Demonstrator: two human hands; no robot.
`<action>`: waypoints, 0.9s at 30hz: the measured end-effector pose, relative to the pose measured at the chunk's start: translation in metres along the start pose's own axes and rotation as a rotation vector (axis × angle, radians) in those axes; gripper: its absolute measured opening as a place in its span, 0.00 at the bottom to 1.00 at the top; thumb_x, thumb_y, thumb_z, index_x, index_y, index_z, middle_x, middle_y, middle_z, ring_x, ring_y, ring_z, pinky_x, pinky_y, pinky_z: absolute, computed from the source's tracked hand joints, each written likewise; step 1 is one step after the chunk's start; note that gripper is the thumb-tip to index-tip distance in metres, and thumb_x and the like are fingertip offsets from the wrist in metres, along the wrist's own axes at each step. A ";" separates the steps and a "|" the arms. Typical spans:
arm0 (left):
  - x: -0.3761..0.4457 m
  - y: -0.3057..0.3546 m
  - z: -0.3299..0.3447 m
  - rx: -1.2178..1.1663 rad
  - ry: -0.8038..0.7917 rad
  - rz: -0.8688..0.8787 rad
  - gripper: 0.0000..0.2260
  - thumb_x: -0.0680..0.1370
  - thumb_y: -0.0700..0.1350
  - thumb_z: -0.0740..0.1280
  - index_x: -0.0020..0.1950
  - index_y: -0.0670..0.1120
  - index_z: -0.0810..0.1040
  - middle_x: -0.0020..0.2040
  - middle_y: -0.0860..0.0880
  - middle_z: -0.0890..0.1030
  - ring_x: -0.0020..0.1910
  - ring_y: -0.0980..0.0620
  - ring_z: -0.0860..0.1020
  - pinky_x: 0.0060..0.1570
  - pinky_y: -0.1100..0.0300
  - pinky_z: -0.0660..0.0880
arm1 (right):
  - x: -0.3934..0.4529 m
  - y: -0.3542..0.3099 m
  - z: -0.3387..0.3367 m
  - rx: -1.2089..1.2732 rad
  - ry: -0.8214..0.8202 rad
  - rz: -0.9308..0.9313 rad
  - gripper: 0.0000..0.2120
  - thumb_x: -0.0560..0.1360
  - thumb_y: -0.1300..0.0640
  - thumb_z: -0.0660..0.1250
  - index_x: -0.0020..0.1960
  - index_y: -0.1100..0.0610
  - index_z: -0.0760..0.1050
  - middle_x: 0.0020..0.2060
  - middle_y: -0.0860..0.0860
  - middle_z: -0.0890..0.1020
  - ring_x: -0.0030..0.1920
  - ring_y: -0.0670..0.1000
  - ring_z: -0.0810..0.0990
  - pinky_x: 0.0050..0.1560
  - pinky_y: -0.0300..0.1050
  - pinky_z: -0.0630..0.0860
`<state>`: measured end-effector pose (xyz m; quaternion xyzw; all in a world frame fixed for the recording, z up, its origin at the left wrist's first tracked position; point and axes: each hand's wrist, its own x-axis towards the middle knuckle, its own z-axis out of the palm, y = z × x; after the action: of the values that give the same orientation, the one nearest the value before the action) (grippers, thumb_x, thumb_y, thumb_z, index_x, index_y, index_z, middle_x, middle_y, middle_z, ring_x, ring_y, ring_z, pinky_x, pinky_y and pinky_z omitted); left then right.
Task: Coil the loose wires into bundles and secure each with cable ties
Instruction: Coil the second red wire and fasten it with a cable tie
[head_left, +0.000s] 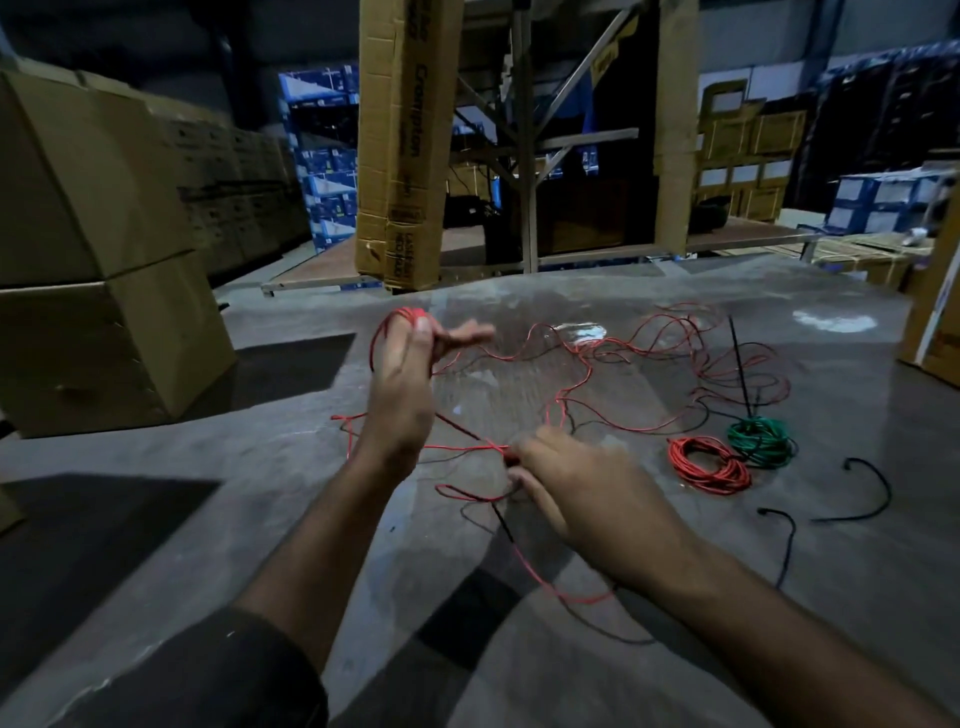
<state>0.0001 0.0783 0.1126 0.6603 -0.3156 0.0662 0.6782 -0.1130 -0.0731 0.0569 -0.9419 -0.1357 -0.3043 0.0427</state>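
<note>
Loose red wire (613, 358) sprawls across the grey floor (831, 597). Head view: left hand (402, 384), raised, grips a small red coil (410, 314) of it; right hand (576, 483), lower, pinches a strand. To the right lie a tied red bundle (709, 465) touching a green bundle (761, 441), with black cable ties (862, 486) near them.

Two coils (709, 464) touching, right of hands; boxes (98, 249) far left.
</note>
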 end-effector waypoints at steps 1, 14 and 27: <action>-0.004 -0.006 0.001 0.174 -0.046 0.004 0.13 0.87 0.46 0.47 0.50 0.46 0.69 0.50 0.48 0.86 0.60 0.58 0.80 0.66 0.55 0.68 | 0.001 0.001 -0.005 -0.017 0.055 0.004 0.12 0.80 0.45 0.53 0.55 0.48 0.72 0.46 0.46 0.76 0.39 0.49 0.78 0.33 0.44 0.73; -0.041 -0.003 0.000 -0.186 -0.494 -0.349 0.16 0.84 0.51 0.58 0.45 0.41 0.75 0.29 0.50 0.56 0.27 0.52 0.53 0.27 0.60 0.52 | 0.031 0.060 -0.019 0.119 0.408 0.316 0.05 0.76 0.54 0.70 0.49 0.55 0.78 0.44 0.48 0.76 0.41 0.45 0.74 0.40 0.40 0.75; -0.023 0.026 -0.020 -1.425 -0.551 -0.464 0.16 0.86 0.51 0.49 0.48 0.45 0.71 0.30 0.54 0.61 0.26 0.58 0.57 0.25 0.63 0.55 | 0.016 0.072 0.026 1.106 0.179 0.744 0.18 0.77 0.50 0.70 0.34 0.54 0.65 0.22 0.49 0.65 0.21 0.46 0.59 0.22 0.36 0.56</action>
<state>-0.0243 0.1075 0.1248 0.1093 -0.2928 -0.4598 0.8312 -0.0655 -0.1341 0.0450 -0.7365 0.0660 -0.2320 0.6320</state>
